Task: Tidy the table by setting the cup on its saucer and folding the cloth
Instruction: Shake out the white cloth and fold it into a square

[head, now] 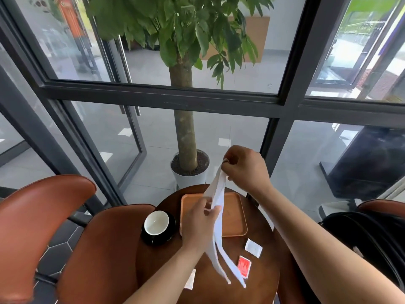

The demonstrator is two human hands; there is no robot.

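Observation:
A white cloth point(218, 233) hangs in the air above the round dark wooden table point(157, 260), bunched into a long strip with loose ends dangling low. My right hand point(243, 167) pinches its top end up high. My left hand point(198, 222) grips it lower down, around the middle. At the table's left a white cup point(156, 222) stands upright on a black saucer point(169, 234).
An orange wooden tray point(234, 222) lies on the table behind the cloth. A white sachet point(253, 248), a red sachet point(244, 266) and a white slip point(190, 279) lie near the front. Brown chairs point(43, 216) stand left; a potted tree point(188, 165) and glass wall stand beyond.

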